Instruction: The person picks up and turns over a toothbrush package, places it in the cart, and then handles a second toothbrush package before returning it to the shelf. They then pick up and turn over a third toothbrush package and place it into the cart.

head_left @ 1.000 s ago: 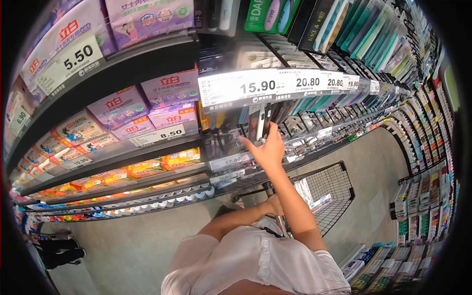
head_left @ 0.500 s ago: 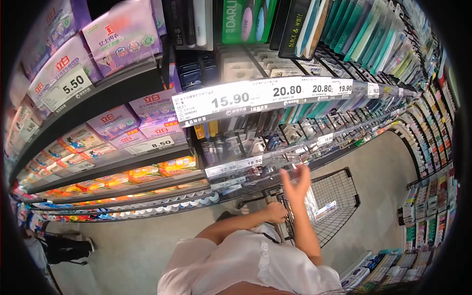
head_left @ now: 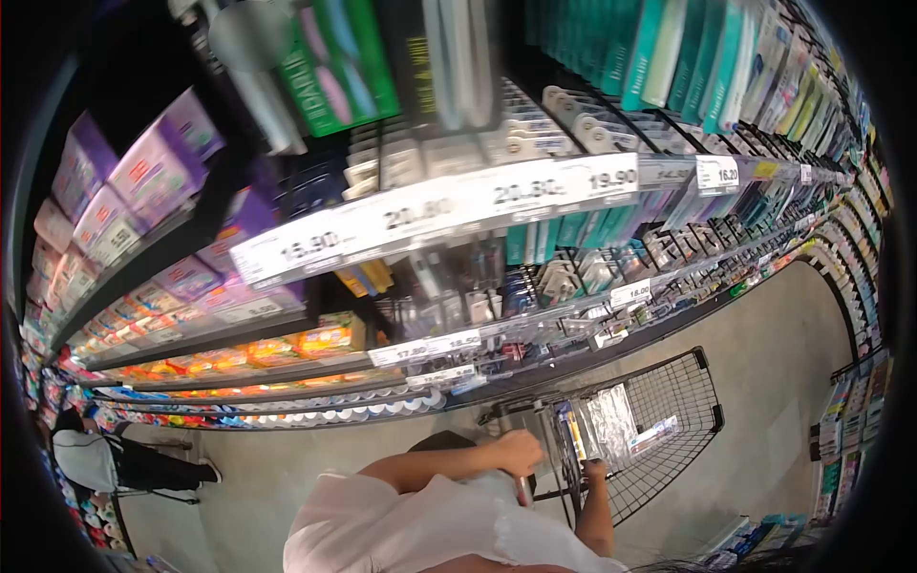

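My left hand [head_left: 517, 453] is closed round the handle of a black wire shopping cart [head_left: 659, 482], on its left part. Lower down and further right, my right hand [head_left: 594, 470] is at the near end of the same cart; its fingers are small and partly hidden, so what it holds is unclear. Inside the cart basket lie a clear and silvery package [head_left: 611, 420], a blue and yellow item [head_left: 573, 435] and a white and blue pack [head_left: 653, 435].
A long shelf with price labels [head_left: 516, 191] curves across the view, hung with toothbrush packs [head_left: 688, 62]. Purple boxes [head_left: 158, 172] stand at the left. A person in a grey top [head_left: 86, 460] is at the far left. More shelves [head_left: 845, 420] line the right.
My right hand has come down from its raised, open pose to the cart. The view has turned, so the shelf appears shifted left. The person at the left shows more fully.
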Demonstrator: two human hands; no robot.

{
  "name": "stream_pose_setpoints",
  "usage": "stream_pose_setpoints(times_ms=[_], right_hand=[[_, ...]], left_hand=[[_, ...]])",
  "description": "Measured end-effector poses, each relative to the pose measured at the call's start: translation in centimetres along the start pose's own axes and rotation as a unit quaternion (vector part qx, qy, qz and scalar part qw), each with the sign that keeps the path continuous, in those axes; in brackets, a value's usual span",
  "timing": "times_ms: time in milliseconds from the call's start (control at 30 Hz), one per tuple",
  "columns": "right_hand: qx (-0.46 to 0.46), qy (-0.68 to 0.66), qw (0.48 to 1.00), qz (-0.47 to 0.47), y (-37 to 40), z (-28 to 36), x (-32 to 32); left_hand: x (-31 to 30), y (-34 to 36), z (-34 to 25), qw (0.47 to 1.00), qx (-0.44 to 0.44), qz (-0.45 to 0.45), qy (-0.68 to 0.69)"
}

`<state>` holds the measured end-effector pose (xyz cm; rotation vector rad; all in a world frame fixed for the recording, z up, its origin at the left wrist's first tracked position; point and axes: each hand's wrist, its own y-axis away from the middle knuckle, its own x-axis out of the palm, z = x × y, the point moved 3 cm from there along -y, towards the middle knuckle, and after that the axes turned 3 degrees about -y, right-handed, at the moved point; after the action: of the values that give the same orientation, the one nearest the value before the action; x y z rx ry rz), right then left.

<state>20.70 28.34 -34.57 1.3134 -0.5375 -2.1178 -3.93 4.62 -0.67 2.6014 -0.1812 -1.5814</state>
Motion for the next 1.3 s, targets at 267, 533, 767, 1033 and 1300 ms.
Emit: stream_pose_setpoints(times_ms=[267, 533, 767, 1033, 1300], right_hand=[[-0.031, 0.051, 0.997, -0.042, -1.3, 3.7, 2.1], [0.111, 0.082, 0.988, 0.063, -1.0, 4.8, 5.0], [0.135, 0.167, 0.973, 0.090, -1.7, 5.6, 7.0], [0.063, 0.196, 0.973, 0.101, -4.5, 4.7, 8.3], [-0.026, 0.172, 0.984, 0.022, -3.2, 4.8, 7.1]], left_hand=[[0.6, 2.7, -1.3, 0.996, 0.017, 0.079, 0.037], [-0.3, 2.8, -1.2, 0.994, -0.043, 0.080, 0.064], [1.7, 5.5, 0.5, 0.975, -0.052, 0.187, 0.109], [4.1, 8.0, 2.3, 0.953, -0.089, 0.226, 0.182], [2.7, 5.3, 1.7, 0.992, -0.052, 0.101, 0.053]])
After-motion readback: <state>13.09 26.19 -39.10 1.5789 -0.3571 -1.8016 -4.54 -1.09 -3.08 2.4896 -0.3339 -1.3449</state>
